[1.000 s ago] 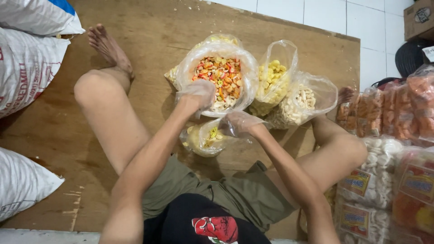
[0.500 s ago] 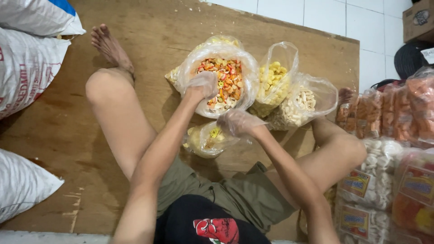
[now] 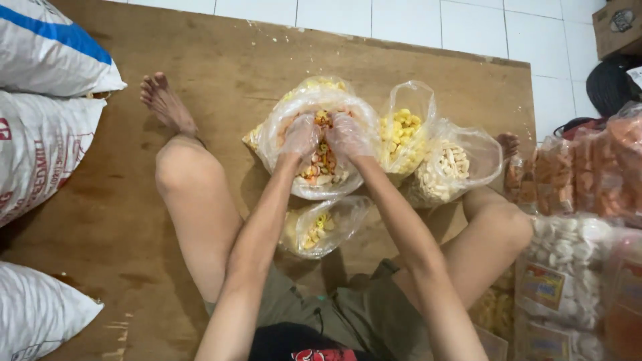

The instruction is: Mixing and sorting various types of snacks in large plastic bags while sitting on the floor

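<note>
The floor (image 3: 495,27) was laid with white square tiles, and a large brown plywood board (image 3: 100,220) was spread over it. White woven sacks (image 3: 40,154) were stacked along one edge of the board. A cardboard box (image 3: 618,27) was set in the far corner. Even, soft light was cast throughout.

mixed bag (image 3: 321,160): orange, yellow, white pieces
bag at 1 o'clock (image 3: 404,134): yellow
bag at 2 o'clock (image 3: 455,167): pale cream
sack (image 3: 47,53): white, blue stripe
board (image 3: 234,67): brown
</note>
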